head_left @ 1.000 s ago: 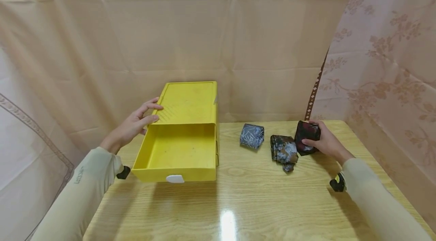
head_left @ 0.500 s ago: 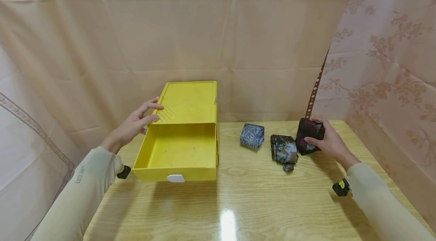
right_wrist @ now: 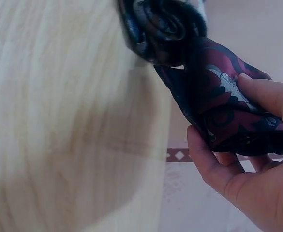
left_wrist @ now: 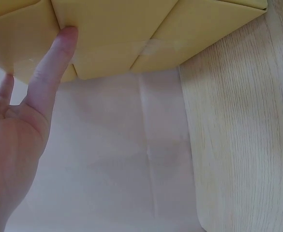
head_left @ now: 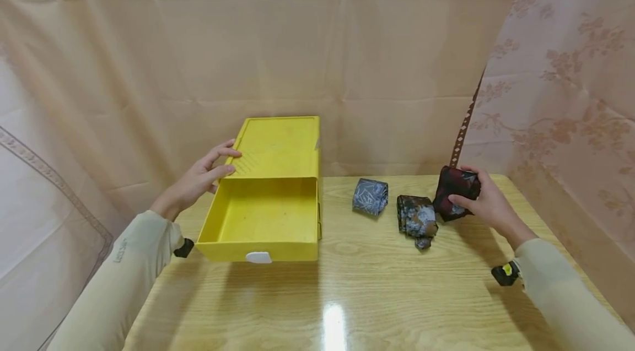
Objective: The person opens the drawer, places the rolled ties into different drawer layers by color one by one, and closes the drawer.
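Note:
At the right back of the table, my right hand (head_left: 491,208) grips a dark red and black patterned rolled necktie (head_left: 448,179), thumb on one face and fingers on the other. In the right wrist view that necktie (right_wrist: 214,92) looks partly lifted off the tabletop. Just left of it sits a brown and grey floral rolled necktie (head_left: 415,214), its tail end sticking out in front. Farther left lies a blue-grey rolled necktie (head_left: 370,196). My left hand (head_left: 195,177) rests with extended fingers on the left top edge of a yellow drawer box (head_left: 278,147).
The box's drawer (head_left: 292,250) is pulled out toward me, with a white handle (head_left: 258,257) on its front and nothing inside. All stands on a wooden table (head_left: 397,296). A beige curtain (head_left: 397,64) hangs behind, and a floral cloth (head_left: 570,92) closes the right side.
My right hand has moved slightly right and up with the dark red necktie, away from the brown floral one. The left hand stays on the box. The head view has shifted a little.

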Action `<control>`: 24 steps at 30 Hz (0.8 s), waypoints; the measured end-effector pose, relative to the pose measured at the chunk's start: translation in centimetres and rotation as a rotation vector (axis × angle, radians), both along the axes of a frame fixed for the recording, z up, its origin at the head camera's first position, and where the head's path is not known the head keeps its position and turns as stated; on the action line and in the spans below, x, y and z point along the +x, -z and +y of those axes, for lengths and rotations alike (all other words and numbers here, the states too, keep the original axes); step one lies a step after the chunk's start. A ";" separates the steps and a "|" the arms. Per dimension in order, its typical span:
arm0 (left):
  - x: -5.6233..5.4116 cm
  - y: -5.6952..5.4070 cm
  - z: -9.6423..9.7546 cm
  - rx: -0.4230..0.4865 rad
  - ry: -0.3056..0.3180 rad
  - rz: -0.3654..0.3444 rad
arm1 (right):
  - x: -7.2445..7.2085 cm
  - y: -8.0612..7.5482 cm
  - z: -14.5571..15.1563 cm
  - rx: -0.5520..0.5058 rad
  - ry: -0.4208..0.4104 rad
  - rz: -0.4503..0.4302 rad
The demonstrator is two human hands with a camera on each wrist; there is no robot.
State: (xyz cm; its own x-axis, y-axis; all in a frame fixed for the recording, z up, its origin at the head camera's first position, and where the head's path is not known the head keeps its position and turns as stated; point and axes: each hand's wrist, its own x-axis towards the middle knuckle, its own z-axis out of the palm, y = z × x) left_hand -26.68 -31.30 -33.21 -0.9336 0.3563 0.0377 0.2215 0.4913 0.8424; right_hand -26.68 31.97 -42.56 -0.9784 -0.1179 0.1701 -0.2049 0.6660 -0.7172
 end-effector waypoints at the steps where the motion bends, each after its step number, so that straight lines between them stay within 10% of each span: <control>1: 0.0 0.0 0.0 0.001 0.000 -0.001 | 0.0 -0.2 0.1 -0.002 0.002 -0.004; 24: -0.5 0.4 0.0 0.029 0.008 -0.006 | 2.1 -5.1 -3.3 -0.248 -0.068 -0.155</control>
